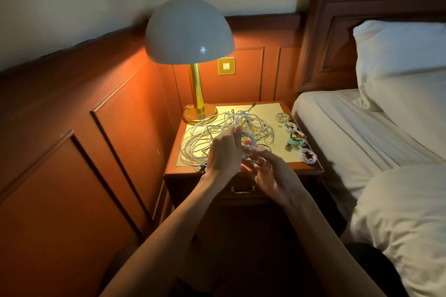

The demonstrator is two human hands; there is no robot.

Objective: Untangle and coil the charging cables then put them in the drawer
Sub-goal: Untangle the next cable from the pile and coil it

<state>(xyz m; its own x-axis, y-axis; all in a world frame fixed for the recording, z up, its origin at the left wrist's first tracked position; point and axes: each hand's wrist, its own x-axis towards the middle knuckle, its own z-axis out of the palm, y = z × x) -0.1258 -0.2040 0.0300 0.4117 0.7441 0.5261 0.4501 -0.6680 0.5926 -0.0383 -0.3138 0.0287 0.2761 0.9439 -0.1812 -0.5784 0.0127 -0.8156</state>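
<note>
So, the step in hand looks like winding one white cable (249, 150) out of the tangle (205, 136), which sprawls over the tabletop (265, 111) just in front of the lamp (189, 31). Four finished coils (297, 142), one of them green, lie in a row to the lamp's right, near the bed (350, 132). The drawer (242, 190) sits below the tabletop, in front of the lamp, and is closed.

The left hand (224, 150) is raised in front of the lamp's base with thumb and fingers clamped on a small loop of the cable. The right hand (270, 172) is just beside it, with its fingers spread and half bent at the same loop. I cannot tell whether it is pinching the cable or only guiding it.

To do this well, I would keep the left grip firm so that the loops stay even. The right hand should feed slack slowly, lifting the strand clear of the pile, not tugging, because a hard pull would probably tighten any knot behind it. The free plug end is best tucked through the loop before the coil is set down.

Much is hard to read. The strands in the tangle cross too densely to count or trace. The left hand hides part of the loop, and the cable's far end is lost in the pile. The room below the tabletop is dim.
</note>
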